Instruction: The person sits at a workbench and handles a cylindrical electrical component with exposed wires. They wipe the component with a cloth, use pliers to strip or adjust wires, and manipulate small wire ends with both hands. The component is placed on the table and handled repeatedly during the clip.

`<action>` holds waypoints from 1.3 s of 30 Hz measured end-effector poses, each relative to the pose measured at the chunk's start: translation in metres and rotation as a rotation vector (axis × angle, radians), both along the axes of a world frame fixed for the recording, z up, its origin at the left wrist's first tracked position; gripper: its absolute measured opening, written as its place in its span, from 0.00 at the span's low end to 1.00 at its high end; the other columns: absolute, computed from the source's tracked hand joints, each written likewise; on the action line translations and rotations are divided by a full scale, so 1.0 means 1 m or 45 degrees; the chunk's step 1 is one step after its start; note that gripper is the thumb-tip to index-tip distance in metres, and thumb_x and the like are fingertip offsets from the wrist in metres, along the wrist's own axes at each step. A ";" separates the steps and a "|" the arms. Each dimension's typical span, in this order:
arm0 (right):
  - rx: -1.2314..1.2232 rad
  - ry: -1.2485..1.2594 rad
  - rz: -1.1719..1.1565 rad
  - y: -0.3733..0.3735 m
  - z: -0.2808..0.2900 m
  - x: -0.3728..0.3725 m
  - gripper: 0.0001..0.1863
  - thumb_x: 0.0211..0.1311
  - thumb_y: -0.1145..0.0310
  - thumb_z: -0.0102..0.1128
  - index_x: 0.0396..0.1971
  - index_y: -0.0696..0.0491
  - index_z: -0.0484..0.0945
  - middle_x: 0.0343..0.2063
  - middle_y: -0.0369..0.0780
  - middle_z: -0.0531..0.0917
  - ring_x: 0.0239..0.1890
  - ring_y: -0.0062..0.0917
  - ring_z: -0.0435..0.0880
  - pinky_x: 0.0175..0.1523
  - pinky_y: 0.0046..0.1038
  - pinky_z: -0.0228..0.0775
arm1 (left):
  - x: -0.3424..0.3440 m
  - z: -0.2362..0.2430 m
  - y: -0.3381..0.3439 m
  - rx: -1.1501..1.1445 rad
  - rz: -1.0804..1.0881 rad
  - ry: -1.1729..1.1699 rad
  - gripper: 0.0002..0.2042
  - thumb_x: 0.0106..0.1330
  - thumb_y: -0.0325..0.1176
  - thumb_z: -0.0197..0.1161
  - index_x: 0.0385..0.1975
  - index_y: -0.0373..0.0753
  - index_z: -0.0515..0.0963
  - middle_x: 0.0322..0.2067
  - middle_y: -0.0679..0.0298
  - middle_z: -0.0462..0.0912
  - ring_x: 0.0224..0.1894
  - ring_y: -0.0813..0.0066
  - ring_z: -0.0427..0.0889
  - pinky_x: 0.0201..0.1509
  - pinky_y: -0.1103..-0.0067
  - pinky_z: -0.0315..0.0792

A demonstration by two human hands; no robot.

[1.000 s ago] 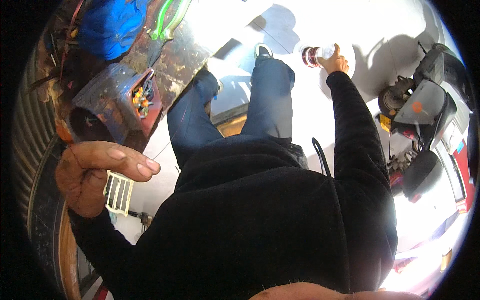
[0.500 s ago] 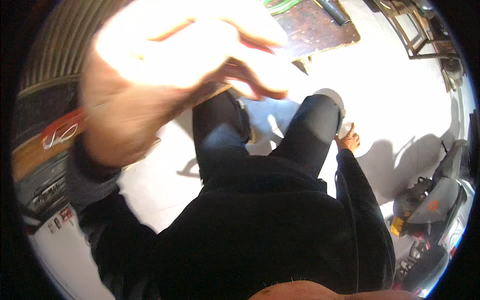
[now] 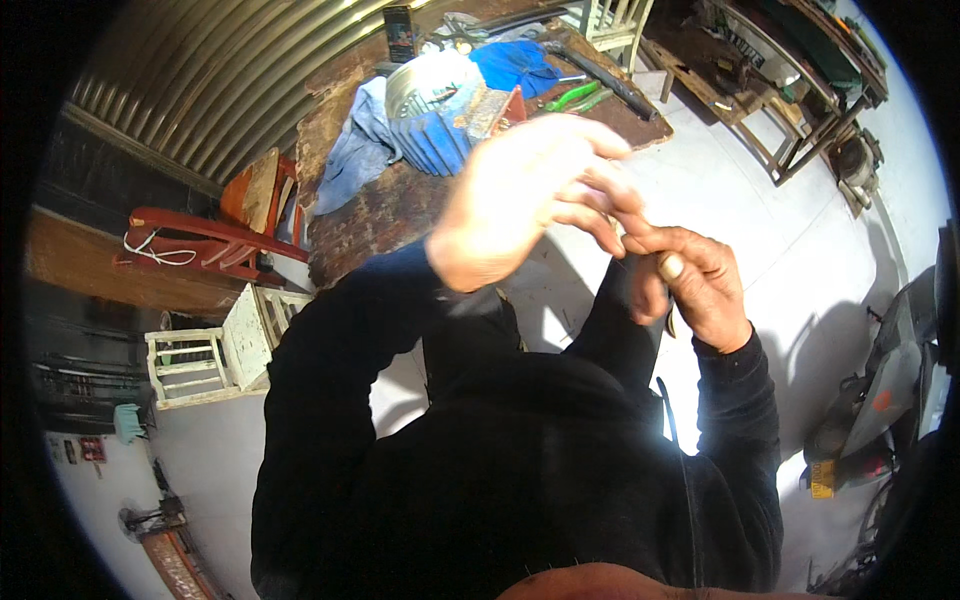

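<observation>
My left hand [image 3: 530, 200], pale with glare and a little smeared, reaches across with its fingers bent; thumb and fingertips come together beside my right fingers. My right hand [image 3: 705, 290] is closed in a pinch, thumb against forefinger, its tips meeting the left ones. Whatever lies between the fingertips is too small and hidden to name. Both hands are raised in front of my knees. Beyond them a worn wooden table [image 3: 360, 235] bears a blue ribbed container [image 3: 428, 140], a grey-blue cloth [image 3: 358, 150] and green-handled pliers [image 3: 572, 96].
A dark bar [image 3: 610, 80] and bright blue cloth [image 3: 515, 65] lie on the table. To the left are a red wooden chair [image 3: 205, 235] and a small whitish chair [image 3: 195, 365]. A wooden bench [image 3: 715, 105] stands far right; a motorbike [image 3: 850, 430] is near right.
My left hand has moved from high near the camera on the left towards the middle. My right hand has risen from beside the right knee to meet it. More of the table shows.
</observation>
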State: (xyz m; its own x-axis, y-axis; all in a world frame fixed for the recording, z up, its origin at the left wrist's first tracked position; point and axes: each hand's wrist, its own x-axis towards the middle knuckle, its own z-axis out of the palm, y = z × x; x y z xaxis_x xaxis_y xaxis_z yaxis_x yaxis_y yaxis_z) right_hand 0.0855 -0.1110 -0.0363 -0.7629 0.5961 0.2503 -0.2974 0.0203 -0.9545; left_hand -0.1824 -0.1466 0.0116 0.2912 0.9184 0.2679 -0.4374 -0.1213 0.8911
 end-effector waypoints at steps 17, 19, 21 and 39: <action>0.732 -0.816 -0.119 0.046 0.083 0.018 0.12 0.80 0.72 0.53 0.47 0.58 0.85 0.32 0.32 0.83 0.19 0.11 0.66 0.23 0.17 0.60 | -0.223 -0.008 -0.105 0.388 0.874 -0.195 0.17 0.86 0.38 0.51 0.59 0.30 0.77 0.27 0.69 0.70 0.34 0.69 0.79 0.37 0.74 0.74; 0.683 -0.760 -0.144 0.055 0.088 0.027 0.17 0.83 0.57 0.61 0.50 0.57 0.84 0.29 0.31 0.81 0.19 0.10 0.65 0.23 0.17 0.59 | -0.237 -0.015 -0.105 0.412 0.891 -0.184 0.16 0.85 0.37 0.54 0.60 0.30 0.78 0.28 0.68 0.70 0.34 0.69 0.77 0.37 0.74 0.72; 0.768 -0.813 -0.239 0.064 0.089 0.034 0.22 0.81 0.50 0.62 0.50 0.57 0.84 0.27 0.31 0.78 0.18 0.11 0.66 0.22 0.17 0.59 | -0.253 -0.023 -0.105 0.352 0.937 -0.295 0.16 0.85 0.35 0.55 0.59 0.29 0.78 0.27 0.67 0.70 0.34 0.69 0.76 0.37 0.75 0.71; 1.056 -0.613 0.009 -0.002 0.035 -0.118 0.27 0.77 0.62 0.67 0.70 0.56 0.76 0.54 0.45 0.85 0.58 0.32 0.84 0.61 0.35 0.79 | -0.095 -0.054 -0.080 0.077 0.371 -0.264 0.16 0.87 0.34 0.49 0.62 0.26 0.74 0.43 0.48 0.88 0.50 0.54 0.90 0.53 0.62 0.87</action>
State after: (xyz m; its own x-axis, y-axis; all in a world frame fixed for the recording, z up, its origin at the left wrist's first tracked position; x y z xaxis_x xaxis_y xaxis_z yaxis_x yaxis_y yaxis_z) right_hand -0.0325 -0.1133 -0.0016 -0.8971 0.3649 0.2490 0.1204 0.7442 -0.6570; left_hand -0.2773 -0.2266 -0.0428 -0.0464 0.9356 0.3500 -0.5473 -0.3169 0.7746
